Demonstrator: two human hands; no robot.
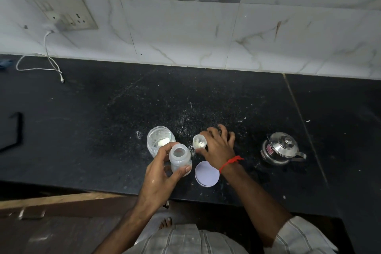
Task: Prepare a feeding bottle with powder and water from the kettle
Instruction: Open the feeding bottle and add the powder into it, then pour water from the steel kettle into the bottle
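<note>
— Where is the feeding bottle (180,160) at this moment?

— It stands open-mouthed near the front edge of the dark counter (123,109), just in front of the open glass jar (159,141) that has white powder at its bottom. The left hand (159,177) holds it: the thumb curls round the near side, the fingers wrap the far side, and the forearm rises from the lower middle of the view.

— And the other hand?

— The right hand (218,146) reaches forward over the counter, palm down, a red thread round its wrist. Its fingers are spread and bent, and the thumb and first fingers close on the side of a small white cup (199,142) that has traces of powder inside. The cup sits just to the right of the jar.

— What lies near the hands?

— A round white lid (206,173) lies flat beside the bottle, partly under the right wrist. The steel kettle (280,148) stands well to the right, lid on, apart from both hands. Powder specks are scattered on the counter behind the jar and cup.

— Anything farther off?

— A white cable (49,62) hangs from the wall socket (66,10) onto the counter at the far left.
</note>
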